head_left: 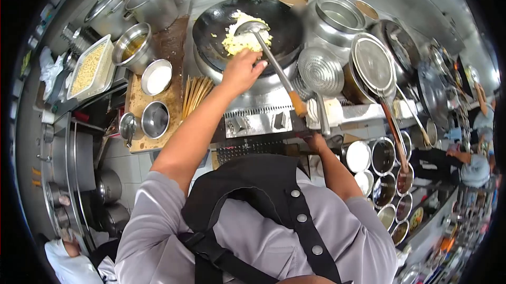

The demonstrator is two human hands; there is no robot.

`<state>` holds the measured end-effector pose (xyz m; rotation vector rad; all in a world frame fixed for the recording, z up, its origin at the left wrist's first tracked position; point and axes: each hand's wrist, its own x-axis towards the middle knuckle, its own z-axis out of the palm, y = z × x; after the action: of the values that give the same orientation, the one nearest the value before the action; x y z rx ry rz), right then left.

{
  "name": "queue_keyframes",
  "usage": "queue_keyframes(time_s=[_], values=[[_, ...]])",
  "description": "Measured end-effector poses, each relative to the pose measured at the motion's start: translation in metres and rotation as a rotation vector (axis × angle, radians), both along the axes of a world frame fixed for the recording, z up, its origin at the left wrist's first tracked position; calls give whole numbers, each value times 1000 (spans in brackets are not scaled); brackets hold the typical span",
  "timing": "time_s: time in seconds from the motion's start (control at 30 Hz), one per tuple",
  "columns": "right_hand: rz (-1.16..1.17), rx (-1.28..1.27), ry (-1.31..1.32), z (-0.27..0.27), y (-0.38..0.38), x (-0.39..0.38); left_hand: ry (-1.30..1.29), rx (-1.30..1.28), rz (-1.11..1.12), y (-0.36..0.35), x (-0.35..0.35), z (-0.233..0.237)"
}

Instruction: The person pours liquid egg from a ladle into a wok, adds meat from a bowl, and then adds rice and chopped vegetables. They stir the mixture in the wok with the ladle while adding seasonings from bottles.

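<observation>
A black wok [211, 39] sits on the stove with pale yellow food, like egg and rice, [237, 45] in it. My left hand [242, 71] is over the wok's near rim, palm down, thumb apart from the bent fingers, nothing visible in it. Just beyond the hand, a metal ladle [272, 60] rests with its bowl on the food; its wooden-ended handle leans over the rim towards me. My right hand [315, 141] is low at the stove's front edge, below the handle of a perforated skimmer [320, 70]; its fingers are mostly hidden.
A wooden board [138, 102] on the left bears metal bowls and a bundle of thin sticks [196, 94]. Behind it are steel pots [153, 4] and a white basket of noodle-like food [88, 70]. A mesh strainer [373, 65] and several seasoning pots [382, 155] stand right. Other people work farther off.
</observation>
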<state>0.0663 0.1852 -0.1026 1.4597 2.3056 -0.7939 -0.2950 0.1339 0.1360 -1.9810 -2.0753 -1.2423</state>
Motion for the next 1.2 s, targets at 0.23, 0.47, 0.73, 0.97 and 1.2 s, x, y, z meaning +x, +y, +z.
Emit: queue_keyframes(time_s=[0.23,0.47,0.73,0.97,1.2], values=[[319,-147,771,-331,66,62,261,-100,120,26,6,-26],[308,-182,706,-340,56,14,283,-46,152,29,9,-27],[250,-152,567,-334,52,23,282,-105,152,29,3,-34],[174,-117,443,-314,53,15,288,-95,139,28,2,-34],[118,-96,303,-289,86,-31,246,-41,143,30,3,-37]])
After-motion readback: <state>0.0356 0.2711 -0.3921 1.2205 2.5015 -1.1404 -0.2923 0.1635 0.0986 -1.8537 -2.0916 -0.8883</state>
